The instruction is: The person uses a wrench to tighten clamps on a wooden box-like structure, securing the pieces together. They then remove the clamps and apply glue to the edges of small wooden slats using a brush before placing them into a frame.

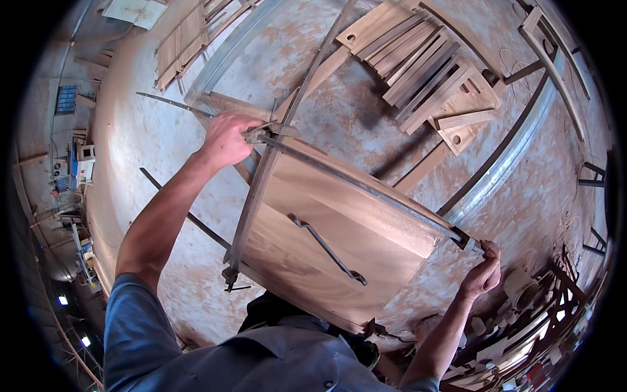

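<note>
A wide wooden panel (339, 222) lies in front of me, with a long metal bar clamp (366, 185) running across its far edge. My left hand (225, 138) is closed around the jaw end of this clamp, at the panel's far left corner. At the far right corner, my right hand (482, 271) grips the clamp's screw end; the fingers partly hide the handle. A bent dark metal rod (326, 251) rests on the panel's face. Along the left side, a second bar clamp (251, 202) stretches away past the panel, its screw end close to my body.
Beyond the panel, wooden slats (418, 62) and cut boards sit on wooden supports. A metal rail (506, 153) curves along the right. Another clamp end (375, 328) sticks out at the near right corner. Scrap wood and a bucket (520, 287) crowd the lower right.
</note>
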{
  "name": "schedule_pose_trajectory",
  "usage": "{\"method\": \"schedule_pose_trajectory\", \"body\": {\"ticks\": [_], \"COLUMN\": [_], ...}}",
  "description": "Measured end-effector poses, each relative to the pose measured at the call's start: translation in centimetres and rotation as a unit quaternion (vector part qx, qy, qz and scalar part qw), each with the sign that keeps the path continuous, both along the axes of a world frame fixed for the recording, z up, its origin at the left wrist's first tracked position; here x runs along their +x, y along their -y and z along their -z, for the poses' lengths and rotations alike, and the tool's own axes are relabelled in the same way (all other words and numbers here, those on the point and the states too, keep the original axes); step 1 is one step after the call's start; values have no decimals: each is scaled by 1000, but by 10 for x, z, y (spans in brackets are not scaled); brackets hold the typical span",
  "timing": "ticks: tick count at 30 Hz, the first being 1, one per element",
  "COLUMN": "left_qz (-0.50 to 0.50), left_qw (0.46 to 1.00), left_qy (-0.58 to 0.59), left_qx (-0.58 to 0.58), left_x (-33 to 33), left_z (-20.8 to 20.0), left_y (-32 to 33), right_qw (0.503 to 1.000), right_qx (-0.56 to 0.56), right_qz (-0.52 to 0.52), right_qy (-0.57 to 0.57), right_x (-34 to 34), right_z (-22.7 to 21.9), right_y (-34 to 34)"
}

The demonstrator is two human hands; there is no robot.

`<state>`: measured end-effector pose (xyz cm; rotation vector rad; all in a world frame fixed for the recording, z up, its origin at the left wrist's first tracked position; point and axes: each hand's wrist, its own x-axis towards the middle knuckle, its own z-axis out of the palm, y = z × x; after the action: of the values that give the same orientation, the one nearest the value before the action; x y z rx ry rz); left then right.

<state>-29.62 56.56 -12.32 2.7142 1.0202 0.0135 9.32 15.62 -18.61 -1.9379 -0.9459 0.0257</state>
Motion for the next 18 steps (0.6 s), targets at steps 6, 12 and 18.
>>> {"method": "schedule_pose_trajectory", "body": {"ticks": [6,12,18], "left_qz": [19,31,29], "left_qw": [999,999,999], "left_qy": [29,4,12], "left_qx": [15,-12,-35], "left_x": [-2,-4,-1], "left_z": [10,12,6], "left_y": [-2,-6,-5], "right_qw": [996,988,968], "right_qx": [-26,-86,-124], "right_qz": [55,89,102], "right_qy": [-60,-91,-192], "right_x": [0,-2,8], "right_z": [5,-8,-27], "right_y": [8,6,1]}}
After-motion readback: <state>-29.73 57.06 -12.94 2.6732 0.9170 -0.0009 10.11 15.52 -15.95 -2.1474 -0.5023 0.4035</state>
